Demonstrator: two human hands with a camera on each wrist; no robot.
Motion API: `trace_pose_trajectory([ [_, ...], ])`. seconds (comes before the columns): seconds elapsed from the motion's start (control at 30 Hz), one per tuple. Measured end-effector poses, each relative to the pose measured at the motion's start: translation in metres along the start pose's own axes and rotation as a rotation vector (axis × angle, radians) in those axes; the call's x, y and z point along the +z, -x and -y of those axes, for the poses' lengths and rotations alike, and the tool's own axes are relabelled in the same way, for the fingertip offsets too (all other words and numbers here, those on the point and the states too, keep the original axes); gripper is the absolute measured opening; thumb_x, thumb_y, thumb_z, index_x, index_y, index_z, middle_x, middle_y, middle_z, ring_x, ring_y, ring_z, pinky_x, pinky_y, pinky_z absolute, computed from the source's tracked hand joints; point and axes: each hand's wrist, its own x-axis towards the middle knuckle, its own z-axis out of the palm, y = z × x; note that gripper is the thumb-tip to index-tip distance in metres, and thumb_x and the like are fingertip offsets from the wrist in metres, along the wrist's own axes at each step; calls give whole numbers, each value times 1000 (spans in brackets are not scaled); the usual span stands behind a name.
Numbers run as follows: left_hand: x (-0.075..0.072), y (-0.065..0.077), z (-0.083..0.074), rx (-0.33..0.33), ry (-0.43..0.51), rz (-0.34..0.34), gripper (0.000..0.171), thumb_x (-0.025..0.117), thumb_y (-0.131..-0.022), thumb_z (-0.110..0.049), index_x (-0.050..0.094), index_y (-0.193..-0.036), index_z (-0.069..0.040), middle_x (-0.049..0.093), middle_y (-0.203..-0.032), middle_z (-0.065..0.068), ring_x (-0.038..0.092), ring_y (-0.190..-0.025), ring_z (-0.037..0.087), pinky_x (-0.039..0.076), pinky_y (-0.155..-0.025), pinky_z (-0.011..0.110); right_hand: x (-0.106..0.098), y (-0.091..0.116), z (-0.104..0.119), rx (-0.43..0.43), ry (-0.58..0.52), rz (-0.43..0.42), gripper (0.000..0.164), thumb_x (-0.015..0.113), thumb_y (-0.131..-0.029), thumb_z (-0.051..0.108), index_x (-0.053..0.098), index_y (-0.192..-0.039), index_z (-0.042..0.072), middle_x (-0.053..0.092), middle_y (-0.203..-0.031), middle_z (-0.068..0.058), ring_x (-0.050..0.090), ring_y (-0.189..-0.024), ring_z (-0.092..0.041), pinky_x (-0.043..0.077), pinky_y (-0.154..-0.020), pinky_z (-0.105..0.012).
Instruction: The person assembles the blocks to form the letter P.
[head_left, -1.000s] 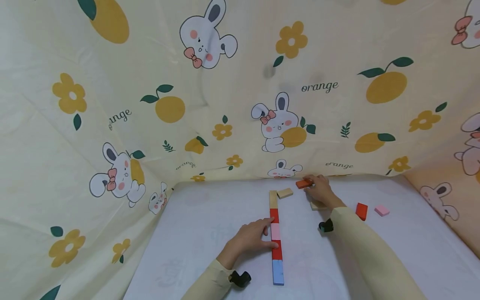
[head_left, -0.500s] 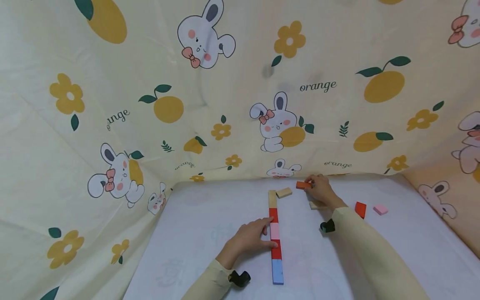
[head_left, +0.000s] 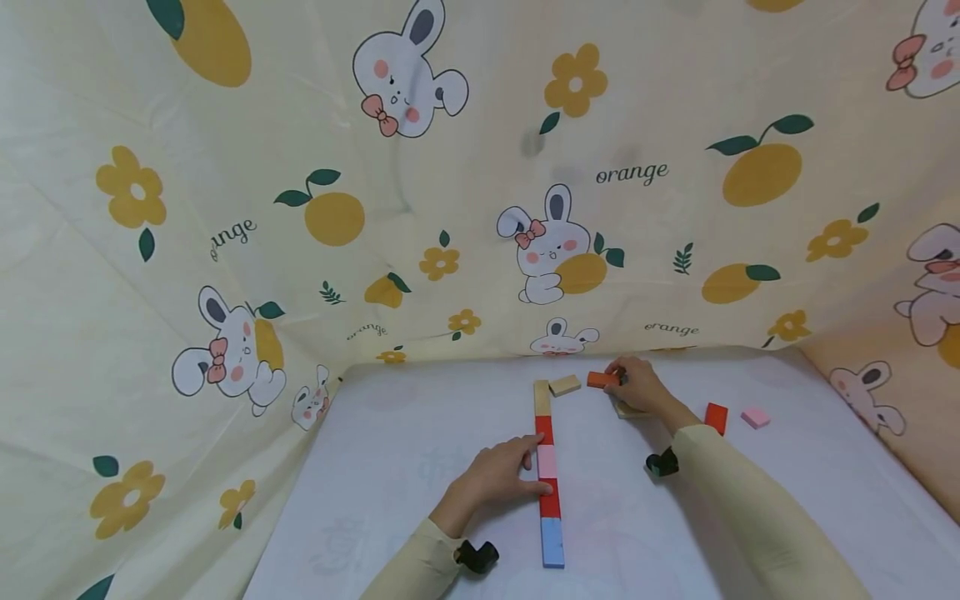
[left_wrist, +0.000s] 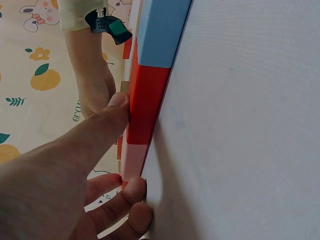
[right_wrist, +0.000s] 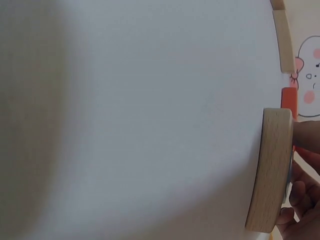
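My left hand [head_left: 495, 477] rests its thumb and index fingertip on a straight row of flat blocks. The row runs from a blue block [head_left: 552, 542] through a red block [head_left: 551, 505], a pink block [head_left: 546, 461] and another red one to a natural-wood block [head_left: 542, 397] at the far end. Seen from the left wrist, the thumb lies along the red block [left_wrist: 145, 102] and other fingers bend beside the pink one. Near the table's back, my right hand [head_left: 637, 387] pinches an orange-red block [head_left: 600, 380] by its right end; fingers partly cover it.
A loose wooden block [head_left: 566, 385] lies just right of the row's far end. Another wooden piece [head_left: 632, 411] sits beneath my right hand. Farther right lie a red block [head_left: 716, 417] and a pink block [head_left: 755, 417]. The printed cloth [head_left: 450, 208] rises behind the white table [head_left: 390, 500].
My right hand has drawn the orange-red block slightly nearer and turned it a little, so it lies more level. The left hand keeps its place on the row. The head view has shifted slightly.
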Motion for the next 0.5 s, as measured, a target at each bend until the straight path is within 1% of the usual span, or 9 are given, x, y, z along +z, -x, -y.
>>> trace_pose_trajectory([
  [0.1,0,-1,1,0,-1,0,89,85,-87,-57,49,-162,-26,56,-96,-9,51,-87,4,42,-77,34,2,-1,0,4,-2,5,33,77,-99,14,67,-127,-1,62,-124,-24,50,-116,-41,44,-99,-58],
  [0.27,1,-2,1,-7,-8,4,89,85,-87,-58,49,-162,-26,56,-96,-11,51,-87,4,42,-79,35,5,-2,3,35,-17,29,33,77,-100,16,67,-128,2,61,-125,-22,49,-118,-40,44,-100,-56],
  [0.4,2,-2,2,-15,-2,6,89,85,-87,-58,49,-162,-26,56,-94,-11,51,-86,4,42,-77,34,7,-3,6,59,-24,51,33,77,-100,17,66,-129,3,60,-122,-19,46,-117,-39,46,-98,-54],
  [0.5,2,-2,3,-9,0,3,89,85,-87,-59,50,-161,-25,55,-94,-11,51,-85,4,42,-76,33,8,-4,7,65,-19,55,33,77,-100,18,66,-128,4,60,-120,-18,46,-116,-38,47,-97,-52],
])
